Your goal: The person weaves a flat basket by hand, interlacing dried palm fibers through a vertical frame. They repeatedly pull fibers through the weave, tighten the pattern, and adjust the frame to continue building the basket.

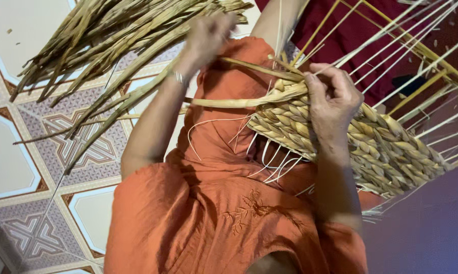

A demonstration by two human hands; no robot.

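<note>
Patterned tiled floor (46, 152), an orange garment (214, 218), and dark red cloth (361, 35) behind.

patterned tiled floor (31, 167), dark red cloth (361, 35)

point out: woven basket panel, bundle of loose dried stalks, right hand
woven basket panel (391, 147), head view, on the braided straw band right of the hand.
bundle of loose dried stalks (112, 35), head view, mid-bundle above the tiled floor.
right hand (333, 99), head view, back of the hand, fingers pinching a strand.

No packages, labels, signs or screens show anywhere in this view, as far as the blurred upper right corner lets one tell.
</note>
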